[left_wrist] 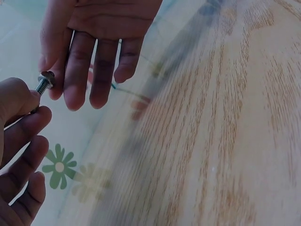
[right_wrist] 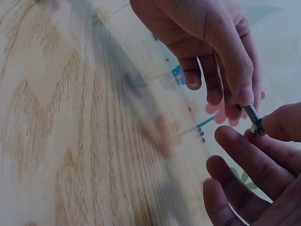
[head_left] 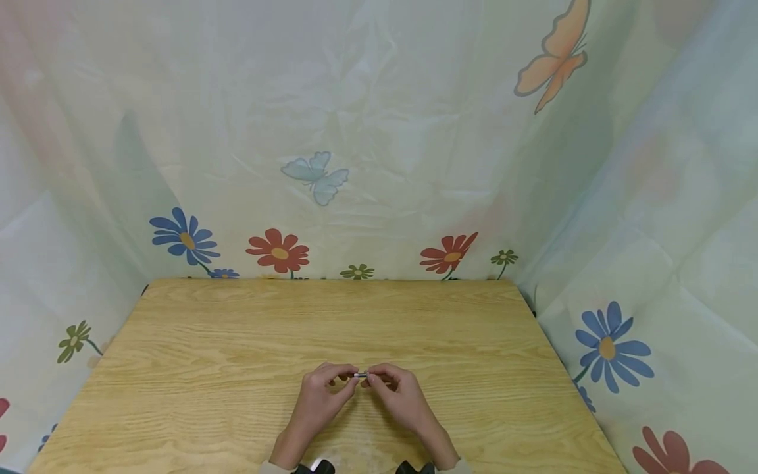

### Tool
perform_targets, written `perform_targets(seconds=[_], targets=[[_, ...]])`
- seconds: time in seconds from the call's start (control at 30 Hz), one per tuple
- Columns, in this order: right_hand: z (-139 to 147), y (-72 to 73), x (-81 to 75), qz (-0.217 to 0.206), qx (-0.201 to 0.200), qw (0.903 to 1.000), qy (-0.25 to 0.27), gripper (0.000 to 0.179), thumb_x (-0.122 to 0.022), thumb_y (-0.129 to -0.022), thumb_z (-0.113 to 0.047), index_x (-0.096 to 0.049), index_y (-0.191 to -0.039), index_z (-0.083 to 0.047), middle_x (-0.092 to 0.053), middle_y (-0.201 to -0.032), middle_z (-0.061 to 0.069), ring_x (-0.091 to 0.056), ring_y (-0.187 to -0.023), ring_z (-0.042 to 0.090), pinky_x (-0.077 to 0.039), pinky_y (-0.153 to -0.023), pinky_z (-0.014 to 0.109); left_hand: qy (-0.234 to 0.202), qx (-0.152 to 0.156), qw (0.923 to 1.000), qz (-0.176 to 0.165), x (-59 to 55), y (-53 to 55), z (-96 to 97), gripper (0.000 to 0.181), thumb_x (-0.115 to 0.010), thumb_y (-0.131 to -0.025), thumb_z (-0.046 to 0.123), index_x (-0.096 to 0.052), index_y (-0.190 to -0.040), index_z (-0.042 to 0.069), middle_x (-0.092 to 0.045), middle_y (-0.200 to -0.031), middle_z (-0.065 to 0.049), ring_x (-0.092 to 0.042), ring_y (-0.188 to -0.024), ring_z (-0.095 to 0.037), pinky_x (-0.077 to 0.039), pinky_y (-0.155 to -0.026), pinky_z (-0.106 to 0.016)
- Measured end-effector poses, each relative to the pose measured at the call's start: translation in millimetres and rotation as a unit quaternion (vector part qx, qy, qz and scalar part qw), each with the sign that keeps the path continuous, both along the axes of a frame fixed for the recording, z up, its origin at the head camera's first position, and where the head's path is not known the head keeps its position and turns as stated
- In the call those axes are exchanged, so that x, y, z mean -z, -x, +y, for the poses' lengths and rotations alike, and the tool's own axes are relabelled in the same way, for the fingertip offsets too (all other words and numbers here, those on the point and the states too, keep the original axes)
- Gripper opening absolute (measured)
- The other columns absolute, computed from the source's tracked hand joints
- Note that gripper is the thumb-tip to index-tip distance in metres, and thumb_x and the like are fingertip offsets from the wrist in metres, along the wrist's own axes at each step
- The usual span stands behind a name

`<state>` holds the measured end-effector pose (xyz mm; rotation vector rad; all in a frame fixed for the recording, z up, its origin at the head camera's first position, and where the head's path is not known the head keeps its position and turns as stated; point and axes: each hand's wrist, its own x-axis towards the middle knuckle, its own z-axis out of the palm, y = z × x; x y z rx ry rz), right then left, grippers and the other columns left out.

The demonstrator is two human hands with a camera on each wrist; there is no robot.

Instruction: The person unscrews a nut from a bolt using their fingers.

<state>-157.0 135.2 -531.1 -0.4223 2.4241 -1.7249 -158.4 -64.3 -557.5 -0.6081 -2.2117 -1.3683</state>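
A small silver metal bolt point(head_left: 361, 375) lies level between my two hands, held over the wooden table. My left hand point(head_left: 320, 397) pinches one end of its threaded shank between thumb and index finger. From the other side, the thumb and index finger of my right hand point(head_left: 405, 398) pinch its wider end. In the left wrist view the threads of the bolt point(left_wrist: 42, 85) show between the fingertips of both hands. The right wrist view has the bolt's wider end point(right_wrist: 257, 128) against my right thumb, partly hidden. The remaining fingers of both hands are spread loosely below.
The light wooden table point(head_left: 237, 342) spreads out around the hands. Behind it hangs a pale curtain point(head_left: 403, 164) printed with flowers and butterflies, which also runs along both sides. Two dark straps or device parts point(head_left: 414, 467) show by the wrists at the bottom edge.
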Motion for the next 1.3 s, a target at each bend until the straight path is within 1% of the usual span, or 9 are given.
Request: perform_targets(seconds=[0.1, 0.27, 0.4, 0.53, 0.67, 0.77, 0.93, 1.1, 1.3], targets=[[0.0, -0.2, -1.4, -0.002, -0.007, 0.9999, 0.008, 0.023, -0.063, -0.104, -0.026, -0.072, -0.116, -0.008, -0.078, -0.105, 0.011, -0.073, -0.105, 0.030, -0.055, -0.086, 0.024, 0.005, -0.003, 0.9999, -0.010, -0.3, -0.1, 0.2, 0.017, -0.084, -0.083, 0.002, -0.081, -0.097, 0.010, -0.078, -0.089, 0.005, -0.069, -0.078, -0.009, -0.057, -0.064, -0.031], [-0.4, 0.1, -1.0, 0.005, -0.006, 1.0000, 0.006, 0.021, -0.063, -0.104, -0.021, -0.069, -0.119, -0.008, -0.076, -0.111, 0.008, -0.072, -0.106, 0.023, -0.056, -0.087, 0.025, 0.007, -0.008, 0.9996, -0.026, -0.8, -0.8, 0.7, 0.018, -0.083, -0.083, 0.002, -0.081, -0.096, 0.015, -0.077, -0.089, 0.009, -0.069, -0.078, -0.008, -0.057, -0.064, -0.031], [-1.4, 0.3, -0.6, 0.021, 0.000, 0.9998, 0.002, 0.019, -0.064, -0.103, -0.019, -0.070, -0.119, -0.009, -0.073, -0.117, 0.008, -0.069, -0.109, 0.021, -0.056, -0.087, 0.026, 0.007, -0.010, 0.9996, -0.025, -1.0, -1.5, 0.8, 0.017, -0.084, -0.083, 0.003, -0.081, -0.095, 0.015, -0.077, -0.087, 0.009, -0.068, -0.077, -0.006, -0.057, -0.064, -0.030], [-2.2, -0.1, -2.6, 0.029, -0.003, 0.9993, 0.023, 0.021, -0.063, -0.104, -0.017, -0.069, -0.121, -0.006, -0.073, -0.118, 0.008, -0.068, -0.112, 0.023, -0.056, -0.089, 0.027, 0.014, -0.013, 0.9996, -0.022, -0.7, -2.4, 0.5, 0.017, -0.084, -0.082, 0.002, -0.081, -0.093, 0.014, -0.077, -0.086, 0.008, -0.068, -0.077, -0.006, -0.056, -0.064, -0.029], [-2.0, -0.9, -5.5, 0.052, -0.004, 0.9976, 0.046, 0.022, -0.062, -0.104, -0.014, -0.068, -0.122, -0.002, -0.072, -0.117, 0.011, -0.067, -0.112, 0.023, -0.056, -0.090, 0.029, 0.017, -0.015, 0.9994, -0.025, -0.5, -3.6, 0.2, 0.015, -0.084, -0.082, 0.002, -0.081, -0.093, 0.012, -0.077, -0.086, 0.006, -0.069, -0.077, -0.010, -0.057, -0.064, -0.030], [-1.6, -0.7, -6.5, 0.064, 0.006, 0.9965, 0.053, 0.021, -0.063, -0.104, -0.013, -0.068, -0.122, -0.004, -0.071, -0.120, 0.014, -0.066, -0.114, 0.023, -0.056, -0.090, 0.029, 0.013, -0.013, 0.9995, -0.025, -0.9, -3.5, 0.3, 0.014, -0.084, -0.083, 0.003, -0.081, -0.094, 0.011, -0.077, -0.087, 0.005, -0.070, -0.077, -0.014, -0.057, -0.063, -0.030], [-1.7, 1.2, -3.7, 0.041, 0.027, 0.9974, 0.052, 0.026, -0.062, -0.104, -0.017, -0.067, -0.126, -0.003, -0.070, -0.123, 0.016, -0.066, -0.116, 0.028, -0.055, -0.091, 0.027, 0.004, -0.011, 0.9997, -0.022, -2.6, -2.6, 1.5, 0.015, -0.084, -0.082, 0.003, -0.081, -0.095, 0.009, -0.077, -0.088, 0.006, -0.070, -0.078, -0.015, -0.057, -0.063, -0.031], [-2.3, 1.1, -2.2, 0.021, 0.039, 0.9986, 0.029, 0.034, -0.060, -0.106, -0.025, -0.066, -0.127, 0.001, -0.072, -0.118, 0.017, -0.070, -0.107, 0.022, -0.056, -0.086, 0.024, -0.002, -0.011, 0.9999, -0.002, -2.3, -2.1, 1.7, 0.016, -0.086, -0.081, 0.002, -0.081, -0.095, 0.009, -0.077, -0.087, 0.007, -0.069, -0.077, -0.015, -0.056, -0.062, -0.031], [-1.3, 1.8, 0.2, 0.014, 0.040, 0.9990, -0.010, 0.032, -0.060, -0.106, -0.033, -0.075, -0.113, -0.006, -0.077, -0.104, 0.007, -0.072, -0.097, 0.022, -0.055, -0.083, 0.025, -0.003, -0.012, 0.9999, 0.010, -1.9, -1.4, 1.4, 0.016, -0.086, -0.081, 0.002, -0.081, -0.095, 0.009, -0.077, -0.086, 0.006, -0.069, -0.077, -0.014, -0.056, -0.061, -0.032]])
